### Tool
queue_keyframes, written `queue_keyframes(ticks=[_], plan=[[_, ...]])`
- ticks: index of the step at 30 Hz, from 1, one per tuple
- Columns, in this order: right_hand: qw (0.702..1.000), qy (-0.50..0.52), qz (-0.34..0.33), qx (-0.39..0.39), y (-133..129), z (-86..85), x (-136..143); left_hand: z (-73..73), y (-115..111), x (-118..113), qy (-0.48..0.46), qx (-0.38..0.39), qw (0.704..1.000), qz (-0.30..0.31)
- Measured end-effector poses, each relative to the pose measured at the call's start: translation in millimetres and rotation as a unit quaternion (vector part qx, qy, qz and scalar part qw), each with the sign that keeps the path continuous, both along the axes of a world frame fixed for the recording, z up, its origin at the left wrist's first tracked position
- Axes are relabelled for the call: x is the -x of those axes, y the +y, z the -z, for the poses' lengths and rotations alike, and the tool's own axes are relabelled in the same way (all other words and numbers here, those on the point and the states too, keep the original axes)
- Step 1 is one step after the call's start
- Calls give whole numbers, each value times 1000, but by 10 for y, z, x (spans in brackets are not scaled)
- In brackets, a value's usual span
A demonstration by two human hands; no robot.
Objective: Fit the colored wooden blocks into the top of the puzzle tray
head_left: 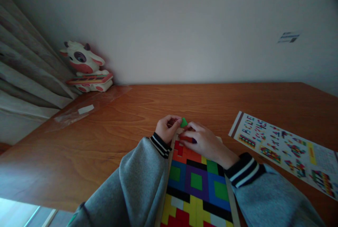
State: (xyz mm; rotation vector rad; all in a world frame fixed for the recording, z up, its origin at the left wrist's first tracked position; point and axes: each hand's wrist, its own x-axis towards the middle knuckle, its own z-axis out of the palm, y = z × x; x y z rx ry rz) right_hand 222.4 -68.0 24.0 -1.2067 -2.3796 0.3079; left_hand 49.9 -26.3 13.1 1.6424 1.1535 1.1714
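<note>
A wooden tray (233, 200) holds flat coloured puzzle blocks, among them a purple block (204, 176) around a green square and red blocks (182, 216) at the near end. At the tray's far end, my left hand (167, 128) is closed, with a small green block (184, 122) pinched at its fingertips. My right hand (204, 142) reaches over the tray's far right part, its fingers bent and drawn together close to my left fingertips. A dark purple bit (194, 141) shows beneath its fingers. Whatever those fingers grip is hidden.
On the right of the wooden table (148, 103) lies a printed pattern sheet (287, 149). A cow toy with a keyboard (89, 68) stands at the back left by the curtain (29, 65). Clear plastic wrap (71, 114) lies in front of it. Behind the table rises a wall (185, 26).
</note>
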Motion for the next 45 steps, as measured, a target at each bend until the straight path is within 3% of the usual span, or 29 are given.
queue_keyframes(ticks=[11,24,30,36,40,45], plan=[[1000,-25,-2,15,12,-91,-8,-14,4,4,-2,3,1000,3],[996,-64,-52,-34,13,-145,-67,4,37,10,-58,12,998,-4],[991,130,38,-11,63,-101,-152,-15,41,86,-24,-8,1000,3],[946,253,199,20,132,-69,-395,-26,-22,164,133,-72,978,142],[936,275,217,32,163,-10,-457,-13,-16,151,205,-176,943,197],[936,278,215,39,192,35,-442,38,9,129,251,-254,920,164]])
